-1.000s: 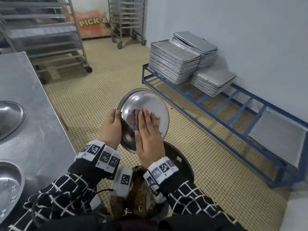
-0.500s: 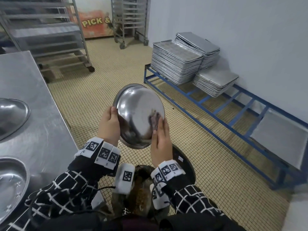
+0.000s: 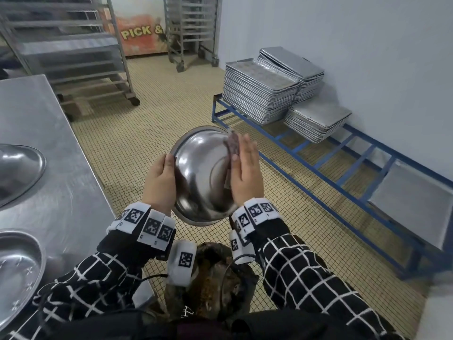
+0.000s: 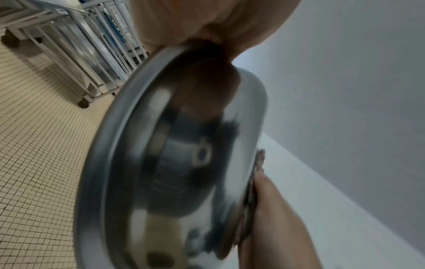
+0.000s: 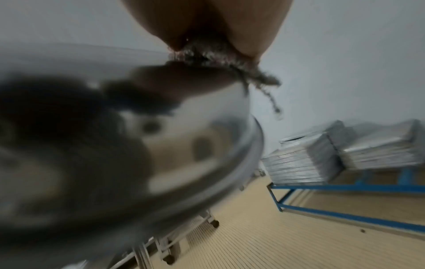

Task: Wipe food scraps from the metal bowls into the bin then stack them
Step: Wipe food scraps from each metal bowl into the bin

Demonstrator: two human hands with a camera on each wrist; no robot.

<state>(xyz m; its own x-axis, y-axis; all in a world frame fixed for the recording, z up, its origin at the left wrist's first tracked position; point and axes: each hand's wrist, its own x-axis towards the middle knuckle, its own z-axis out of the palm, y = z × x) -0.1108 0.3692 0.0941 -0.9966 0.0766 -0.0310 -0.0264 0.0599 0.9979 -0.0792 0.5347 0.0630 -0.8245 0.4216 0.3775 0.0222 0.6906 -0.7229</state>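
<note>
A shiny metal bowl (image 3: 201, 173) (image 4: 161, 163) (image 5: 115, 145) is held up on edge over the bin (image 3: 215, 278), which holds brown food scraps. My left hand (image 3: 159, 182) (image 4: 184, 27) grips the bowl's left rim, thumb on the inside. Against the bowl's right side, near the upper rim, my right hand (image 3: 245, 173) (image 5: 207, 21) presses a dark cloth (image 3: 231, 144) (image 5: 220, 56) with its fingers straight. The cloth's frayed end sticks out past my fingertips. Both wrist views of the bowl are blurred.
Two more metal bowls (image 3: 17, 168) (image 3: 17, 273) sit on the steel table (image 3: 56, 155) at my left. Stacks of metal trays (image 3: 259, 94) rest on a low blue frame (image 3: 318, 163) along the right wall. Wheeled racks (image 3: 73, 57) stand at the back on the tiled floor.
The bowl has risen and turned more on edge. My right hand slid the cloth from the bowl's middle to its right side and up towards the rim.
</note>
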